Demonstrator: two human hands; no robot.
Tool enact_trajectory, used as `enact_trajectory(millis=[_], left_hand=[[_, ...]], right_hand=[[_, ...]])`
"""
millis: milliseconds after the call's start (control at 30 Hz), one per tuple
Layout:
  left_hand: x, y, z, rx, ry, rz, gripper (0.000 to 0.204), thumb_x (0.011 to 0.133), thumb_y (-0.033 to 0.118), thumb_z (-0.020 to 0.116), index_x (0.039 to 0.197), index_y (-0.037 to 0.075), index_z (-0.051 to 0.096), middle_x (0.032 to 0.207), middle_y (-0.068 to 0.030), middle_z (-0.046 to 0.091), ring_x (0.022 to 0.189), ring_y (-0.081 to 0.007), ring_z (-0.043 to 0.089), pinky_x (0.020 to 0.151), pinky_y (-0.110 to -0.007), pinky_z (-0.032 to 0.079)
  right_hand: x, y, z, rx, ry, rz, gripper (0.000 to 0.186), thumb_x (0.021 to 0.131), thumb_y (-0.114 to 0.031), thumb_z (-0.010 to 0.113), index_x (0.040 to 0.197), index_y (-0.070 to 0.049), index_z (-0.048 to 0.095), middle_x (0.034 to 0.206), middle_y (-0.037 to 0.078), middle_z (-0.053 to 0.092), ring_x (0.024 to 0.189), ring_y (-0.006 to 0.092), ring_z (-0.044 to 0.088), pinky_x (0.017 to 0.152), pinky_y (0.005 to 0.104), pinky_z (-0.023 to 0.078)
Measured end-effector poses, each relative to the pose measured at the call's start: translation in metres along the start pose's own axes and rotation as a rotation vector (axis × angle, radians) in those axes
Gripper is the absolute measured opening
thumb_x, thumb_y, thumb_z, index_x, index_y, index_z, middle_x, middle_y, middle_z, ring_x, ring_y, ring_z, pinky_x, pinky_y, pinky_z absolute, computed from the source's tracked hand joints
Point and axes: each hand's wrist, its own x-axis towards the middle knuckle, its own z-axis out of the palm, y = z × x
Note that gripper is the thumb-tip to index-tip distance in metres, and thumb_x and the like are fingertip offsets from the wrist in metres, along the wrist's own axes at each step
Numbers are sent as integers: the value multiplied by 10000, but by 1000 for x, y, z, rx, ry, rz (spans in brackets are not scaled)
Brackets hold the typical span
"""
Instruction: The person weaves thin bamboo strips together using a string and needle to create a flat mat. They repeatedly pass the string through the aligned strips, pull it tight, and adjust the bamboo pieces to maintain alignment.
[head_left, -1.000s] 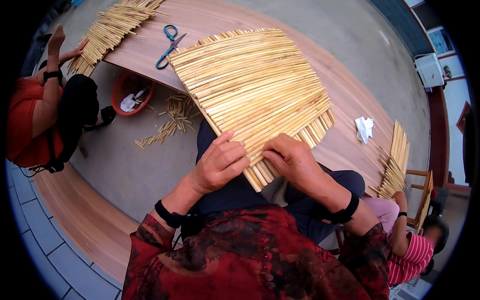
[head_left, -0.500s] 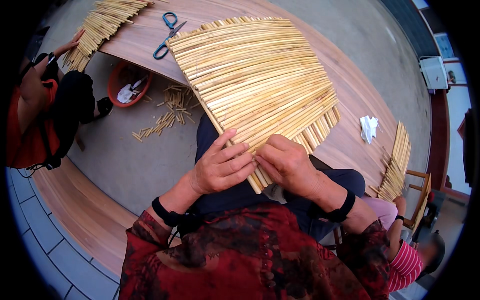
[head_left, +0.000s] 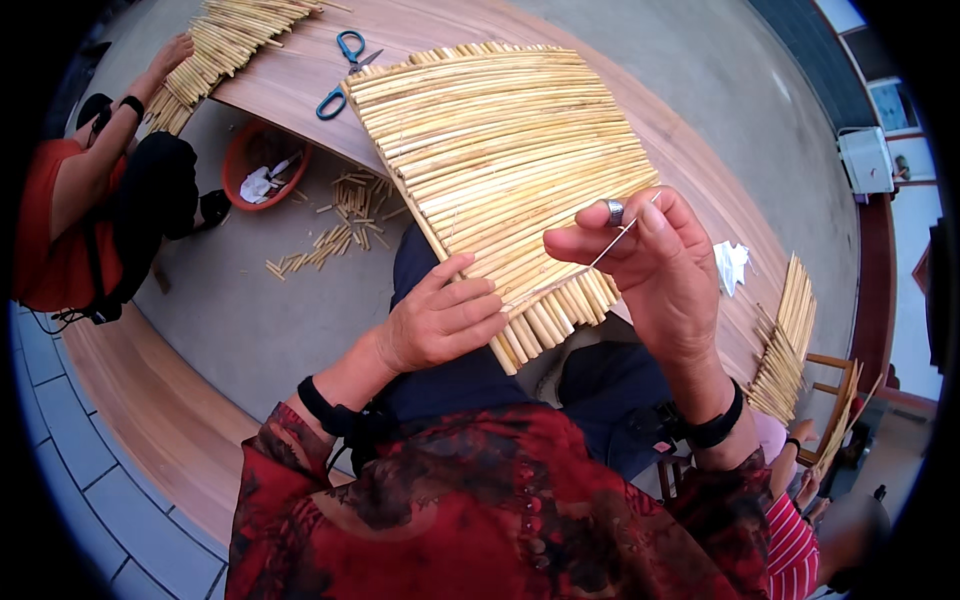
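- We tag the golden-yellow fan-shaped panel of thin straw-like sticks mid-frame, upper part over the brown wood-grain table, lower corner above the lap.
- Left hand: fingers laid over the panel's lower-left edge; thumb hidden, so we can't tell if it pinches.
- Right hand: raised right of centre, thumb and fingertips pinching a thin pale metal needle; silver band on one finger.
- Handling, our guess: light, stiff along the sticks, likelier to flex across them; smooth, slightly slippery; loose ends could crack.
- Best hold, we judge: flat across several sticks by the straight left edge, not one protruding end.
- Edges: ragged ends at top and lower right; blue-handled scissors just off the upper-left corner.
- Room: we see most right of the panel, up to the crumpled white paper.
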Motion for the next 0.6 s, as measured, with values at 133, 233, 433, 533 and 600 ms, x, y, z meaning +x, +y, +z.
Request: enact_trajectory(millis=[133,233,433,533,600], left_hand=[[0,-1,-2,0,-15,-8,184,781,90,655,964,73,667,1037,-51,650,996,-213,631,990,-454,481],[-4,0,-3,8,-24,-15,181,780,92,652,959,76,663,1040,-55,652,999,-214,631,992,-455,478],[3,0,2,-43,5,15,202,784,85,635,985,78,656,1043,-55,646,1006,-217,630,1007,-462,463],[1,-2,1,-50,-26,-11,257,761,97,667,1017,75,656,1071,-60,633,1033,-227,621,1026,-472,448],[-10,7,-5,-16,-75,-102,323,726,113,711,1042,73,657,1102,-69,619,1060,-239,611,1043,-484,433]], right_hand=[[-3,-20,6,73,-139,263,141,1015,-160,516,977,-31,559,808,36,619,565,118,583,604,278,555],[-7,-61,3,-715,-31,440,157,972,-241,619,910,-99,590,661,-55,507,508,12,402,441,184,286],[-61,-328,-192,-1199,277,-94,447,984,-378,561,1297,-60,582,970,87,670,840,122,700,684,254,575],[-20,-268,-127,-1240,384,-141,382,959,-311,617,1259,-75,609,828,19,614,726,89,637,587,237,507],[11,-130,-61,-1255,63,-43,330,943,-263,649,1216,-79,634,763,-16,567,659,98,587,526,241,452]])
